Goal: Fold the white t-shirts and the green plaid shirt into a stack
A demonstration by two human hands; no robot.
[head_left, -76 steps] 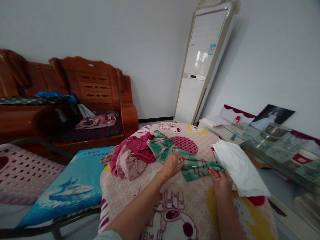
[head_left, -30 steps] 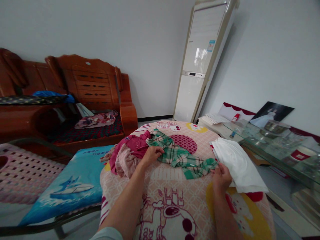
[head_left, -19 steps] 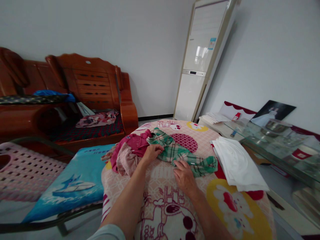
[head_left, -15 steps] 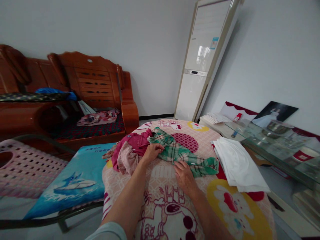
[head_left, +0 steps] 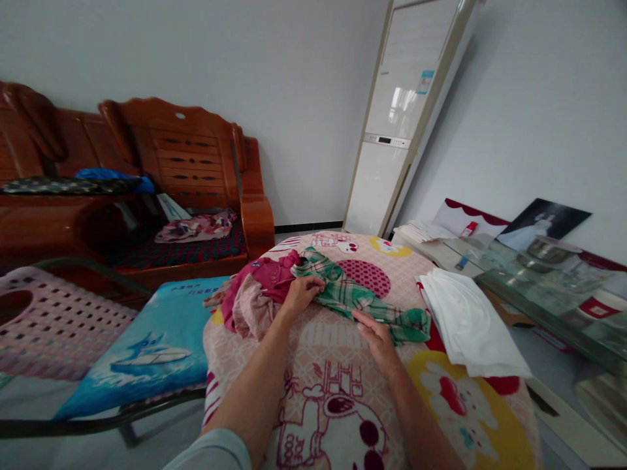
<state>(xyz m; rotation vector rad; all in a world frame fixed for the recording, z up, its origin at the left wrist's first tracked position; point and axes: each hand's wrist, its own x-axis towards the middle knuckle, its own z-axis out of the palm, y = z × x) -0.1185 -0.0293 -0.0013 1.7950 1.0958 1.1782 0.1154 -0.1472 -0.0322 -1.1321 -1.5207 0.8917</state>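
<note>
A green plaid shirt (head_left: pixel 350 290) lies partly folded across the patterned tablecloth (head_left: pixel 323 346), one end reaching to the right. My left hand (head_left: pixel 302 292) is closed at the shirt's near left edge, fingers and thumb pinching the cloth. Beside the near edge, farther right, rests my right hand (head_left: pixel 378 338). Its fingers are stretched out, the tips at the plaid fabric, and it grips nothing. A crumpled magenta garment (head_left: pixel 267 281) sits against the shirt on the left, with a pale pink cloth (head_left: pixel 253 308) bunched in front of it.
Folded white cloth (head_left: pixel 467 320) lies at the table's right side. Beyond it stands a glass-topped cabinet (head_left: pixel 519 287) with bowls. To the left are a chair with a blue cushion (head_left: pixel 147 346) and a wooden sofa (head_left: pixel 191 163). A tall air conditioner (head_left: pixel 382 130) stands behind.
My right hand has shifted slightly right and turned more onto its side along the shirt's near edge. My left hand stays at the same edge. The view has moved a little.
</note>
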